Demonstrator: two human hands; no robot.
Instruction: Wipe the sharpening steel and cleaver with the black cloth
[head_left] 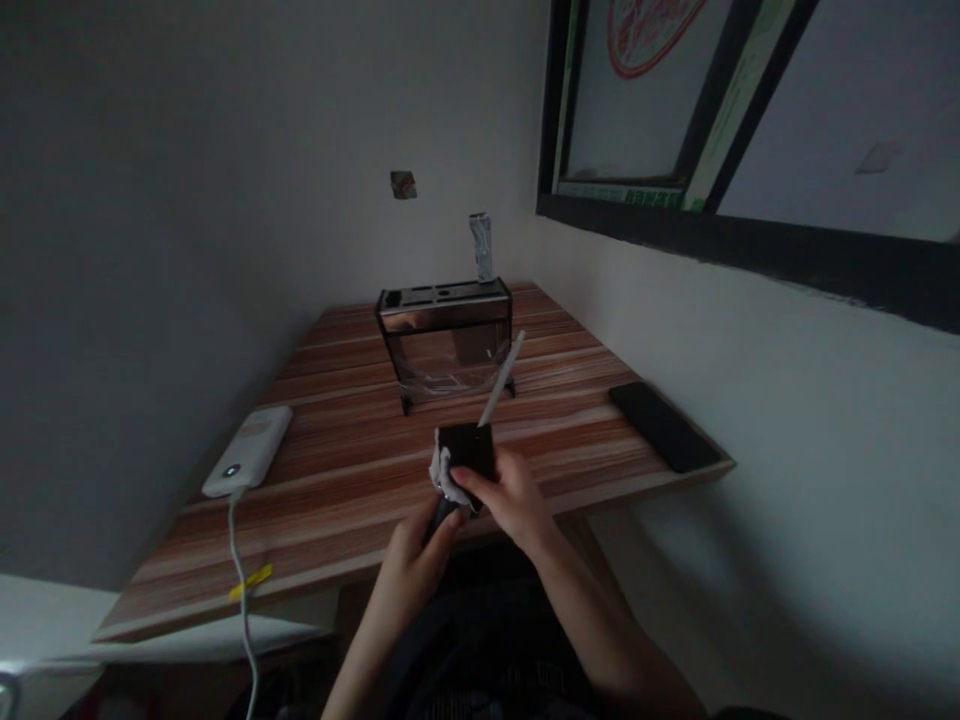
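Note:
Just past the table's front edge, my right hand grips a small black square object, its thumb lying across the front. White crumpled material covers the object's left side. Below and to the left, my left hand is closed around a dark handle-like part that meets the underside of the object. A thin whitish stick rises at a slant from behind the object's top edge. Whether the stick is joined to it, I cannot tell. My fingers hide the object's lower part.
On the wood-grain table, a dark-framed clear case stands ahead, a silvery wrapped piece upright on top. A white power bank with a cable lies left, a black phone right. Walls border the table.

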